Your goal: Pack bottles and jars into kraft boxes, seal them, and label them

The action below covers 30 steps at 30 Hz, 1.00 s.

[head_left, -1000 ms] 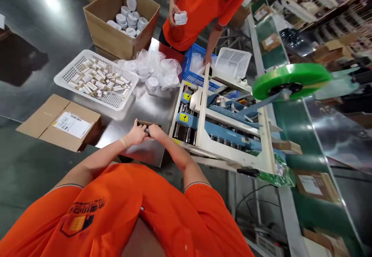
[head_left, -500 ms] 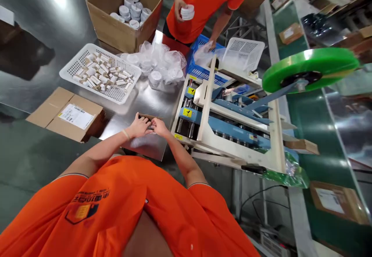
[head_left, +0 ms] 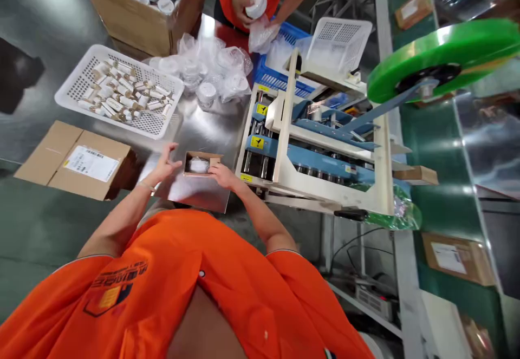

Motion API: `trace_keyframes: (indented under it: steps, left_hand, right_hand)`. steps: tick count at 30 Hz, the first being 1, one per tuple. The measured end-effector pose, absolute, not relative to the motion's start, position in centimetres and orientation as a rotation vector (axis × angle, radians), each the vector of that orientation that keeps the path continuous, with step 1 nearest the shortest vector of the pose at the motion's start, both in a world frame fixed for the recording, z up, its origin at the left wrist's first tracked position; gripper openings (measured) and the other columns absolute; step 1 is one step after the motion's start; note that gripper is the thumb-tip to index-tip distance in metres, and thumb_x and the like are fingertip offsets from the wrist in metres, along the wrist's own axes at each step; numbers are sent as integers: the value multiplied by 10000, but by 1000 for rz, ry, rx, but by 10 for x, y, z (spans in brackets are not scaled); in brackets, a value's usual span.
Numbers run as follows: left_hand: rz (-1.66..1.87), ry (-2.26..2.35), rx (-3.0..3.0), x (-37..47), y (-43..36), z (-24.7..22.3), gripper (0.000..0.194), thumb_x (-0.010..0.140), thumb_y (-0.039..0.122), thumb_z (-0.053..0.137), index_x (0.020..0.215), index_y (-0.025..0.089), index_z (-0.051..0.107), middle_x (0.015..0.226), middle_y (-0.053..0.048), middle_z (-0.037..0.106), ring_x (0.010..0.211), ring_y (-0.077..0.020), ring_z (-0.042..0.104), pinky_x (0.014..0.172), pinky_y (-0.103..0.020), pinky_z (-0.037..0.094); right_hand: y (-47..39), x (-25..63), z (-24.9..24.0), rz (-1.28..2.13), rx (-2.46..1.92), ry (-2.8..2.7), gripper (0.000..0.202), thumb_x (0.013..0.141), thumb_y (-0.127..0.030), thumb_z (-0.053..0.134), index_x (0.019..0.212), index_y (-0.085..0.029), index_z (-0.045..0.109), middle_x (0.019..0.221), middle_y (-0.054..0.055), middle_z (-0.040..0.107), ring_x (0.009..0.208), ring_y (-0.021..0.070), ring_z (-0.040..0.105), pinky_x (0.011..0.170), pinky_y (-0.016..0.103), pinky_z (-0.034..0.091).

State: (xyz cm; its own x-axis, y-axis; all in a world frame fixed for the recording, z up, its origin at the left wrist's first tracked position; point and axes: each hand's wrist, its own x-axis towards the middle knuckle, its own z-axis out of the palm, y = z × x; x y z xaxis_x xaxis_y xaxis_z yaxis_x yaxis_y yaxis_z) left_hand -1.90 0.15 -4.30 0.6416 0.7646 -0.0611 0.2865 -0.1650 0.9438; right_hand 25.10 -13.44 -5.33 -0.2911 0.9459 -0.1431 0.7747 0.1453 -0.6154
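Note:
A small open cardboard box (head_left: 187,166) stands on the steel table, with a whitish wrapped item (head_left: 199,165) inside it. My right hand (head_left: 222,175) grips the box at its right end, where a flap is raised. Left of the box, my left hand (head_left: 166,164) is lifted with thumb and fingers apart, holding nothing. Beyond that hand lies a white perforated basket (head_left: 156,126) of small bottles (head_left: 122,95) with white labels. Several round white containers in clear bubble bags (head_left: 207,72) rest behind the small box.
Flattened cartons with a label (head_left: 57,145) lie at the left. A large carton (head_left: 134,26) of white tubs stands behind. A taping machine (head_left: 312,158) with a green tape roll (head_left: 439,58) borders the right. Opposite, a co-worker's hand (head_left: 242,10) holds a white tub.
My left hand has let go of the small box and moved left, opening its fingers. The box's inside now shows. The camera view has shifted, and the co-worker has brought a bag to the tubs.

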Motion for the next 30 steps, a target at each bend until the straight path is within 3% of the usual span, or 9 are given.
trace_keyframes:
  steps: [3,8,11,16,18,22,24,28,30]
  left_hand:
    - [354,812,1402,-20,15,-59,974,634,603,952,1475,215,654,1502,-176,684,1531,-393,539,1266,-533,466]
    - [302,894,1267,30,14,-73,920,428,447,1049,1217,151,680,1191,-134,758,1217,-323,703,1052,-437,608]
    - [231,858,1306,36,22,-74,789,504,487,1046,1130,150,703,1073,-96,770,1086,-263,721,979,-364,616]
    - [265,891,1499,13,39,-62,774,875,784,698,1309,145,754,1225,-169,792,1181,-307,735,1079,-454,600]
    - [297,928,1779,14,31,-51,875,950,790,606,1528,135,669,1463,-222,720,1410,-377,652,1224,-543,505]
    - [-10,896,2437,30,-9,-27,1181,894,778,735,1757,45,398,1804,-324,347,1718,-555,194,1375,-726,132]
    - [-179,941,2563,38,-26,-21,1198,911,737,739,1786,34,322,1841,-337,236,1728,-584,96,1360,-771,51]
    - [-276,1011,2618,44,-35,-20,1187,936,701,718,1809,46,252,1855,-343,157,1740,-570,28,1344,-801,26]
    - [-295,1021,2617,44,-33,-21,1189,941,704,710,1809,40,242,1855,-352,132,1743,-564,24,1342,-806,34]
  right_hand:
    - [-135,257,-50,859,-1676,-2177,174,1072,-177,636,1008,-183,797,1101,90,747,1073,235,657,980,322,520]
    - [-126,256,-41,915,-1852,-2157,213,1091,-240,639,945,-191,786,1014,62,752,990,218,668,860,280,482]
    - [-126,253,-37,719,-2094,-1962,205,1073,-352,717,1093,-168,807,1150,132,767,1124,288,684,968,350,512]
    - [-128,259,-42,432,-2162,-1749,744,940,-459,902,1567,-145,655,1602,261,609,1562,447,506,1267,574,437]
    - [-128,263,-51,585,-2013,-1844,706,961,-464,876,1570,-174,671,1607,218,639,1577,413,525,1299,561,448]
    - [-135,270,-73,740,-1890,-1804,555,1035,-446,766,1534,-206,723,1641,157,644,1612,361,518,1377,557,386]
    - [-143,274,-80,761,-1908,-1679,696,1011,-451,778,1645,-208,623,1746,162,529,1672,356,438,1404,564,326]
    - [-155,278,-80,654,-2076,-1395,1282,879,-548,893,1844,-143,152,1897,238,128,1767,436,158,1409,648,230]
    - [-151,270,-76,595,-2119,-1422,1367,880,-589,884,1843,-108,41,1900,260,14,1775,460,39,1410,679,172]
